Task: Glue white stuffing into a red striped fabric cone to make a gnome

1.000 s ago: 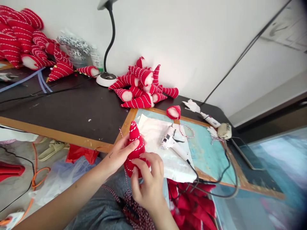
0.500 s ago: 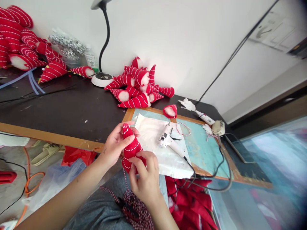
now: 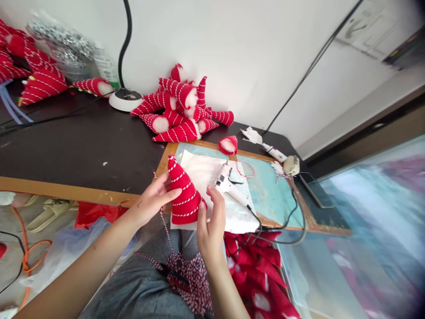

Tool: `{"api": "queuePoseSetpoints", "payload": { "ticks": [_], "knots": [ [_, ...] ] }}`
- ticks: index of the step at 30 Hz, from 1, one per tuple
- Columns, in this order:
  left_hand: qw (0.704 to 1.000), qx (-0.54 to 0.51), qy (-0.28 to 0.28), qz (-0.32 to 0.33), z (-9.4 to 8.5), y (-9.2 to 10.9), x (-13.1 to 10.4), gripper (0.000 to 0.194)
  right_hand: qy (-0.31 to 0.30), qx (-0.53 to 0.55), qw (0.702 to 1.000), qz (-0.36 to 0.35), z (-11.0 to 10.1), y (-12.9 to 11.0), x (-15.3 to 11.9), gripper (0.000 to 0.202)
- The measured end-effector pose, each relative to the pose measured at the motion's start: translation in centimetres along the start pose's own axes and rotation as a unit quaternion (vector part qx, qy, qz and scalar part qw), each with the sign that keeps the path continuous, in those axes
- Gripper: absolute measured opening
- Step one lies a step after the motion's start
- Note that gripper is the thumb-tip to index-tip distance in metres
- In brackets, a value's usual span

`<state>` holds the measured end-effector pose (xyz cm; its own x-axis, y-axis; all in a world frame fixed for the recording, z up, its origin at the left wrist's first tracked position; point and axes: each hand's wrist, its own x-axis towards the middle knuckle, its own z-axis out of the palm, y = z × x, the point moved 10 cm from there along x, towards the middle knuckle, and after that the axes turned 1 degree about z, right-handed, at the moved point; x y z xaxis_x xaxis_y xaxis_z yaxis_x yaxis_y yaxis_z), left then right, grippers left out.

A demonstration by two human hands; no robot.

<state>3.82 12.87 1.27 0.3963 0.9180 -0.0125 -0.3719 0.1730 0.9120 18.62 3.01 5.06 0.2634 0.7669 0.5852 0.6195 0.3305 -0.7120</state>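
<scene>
The left hand is gripping a red cone while the right hand, fingers parted, is touching its edge, a glue gun lying just beyond that hand.

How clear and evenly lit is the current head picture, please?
Head view: the red cone looks fairly crisp; head view, upper right: the wall fitting is smeared, and the extreme corner falls dark; head view, behind the table: the pale wall is bright, without harsh glare.
</scene>
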Motion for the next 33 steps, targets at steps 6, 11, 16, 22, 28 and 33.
{"api": "queuePoseSetpoints", "payload": {
  "ticks": [6,11,16,22,28,33],
  "knots": [
    [0.998,-0.01,0.065,-0.011,0.1,0.9,0.0,0.065,-0.061,0.112,0.992,-0.011,-0.5,-0.5,0.4,0.034],
    [0.989,-0.118,0.088,-0.029,1.4,1.5,-0.5,0.039,-0.092,0.154,0.982,-0.067,-0.8,-2.8,0.3,0.031],
    [0.969,-0.19,0.136,-0.082,1.9,0.9,-1.3,0.03,-0.085,0.131,0.984,-0.084,-1.2,-3.6,-0.3,0.021],
    [0.961,-0.193,0.168,-0.101,2.1,0.9,-2.1,0.018,-0.103,0.048,0.977,-0.179,-1.5,-6.1,-1.2,0.03],
    [0.949,-0.192,0.216,-0.13,1.7,0.7,-2.7,0.007,-0.074,0.056,0.976,-0.195,-2.3,-6.5,-1.5,0.037],
    [0.946,-0.18,0.227,-0.144,1.4,0.3,-2.7,0.01,-0.094,0.022,0.972,-0.213,-1.7,-6.5,-1.6,0.035]
  ]
}}
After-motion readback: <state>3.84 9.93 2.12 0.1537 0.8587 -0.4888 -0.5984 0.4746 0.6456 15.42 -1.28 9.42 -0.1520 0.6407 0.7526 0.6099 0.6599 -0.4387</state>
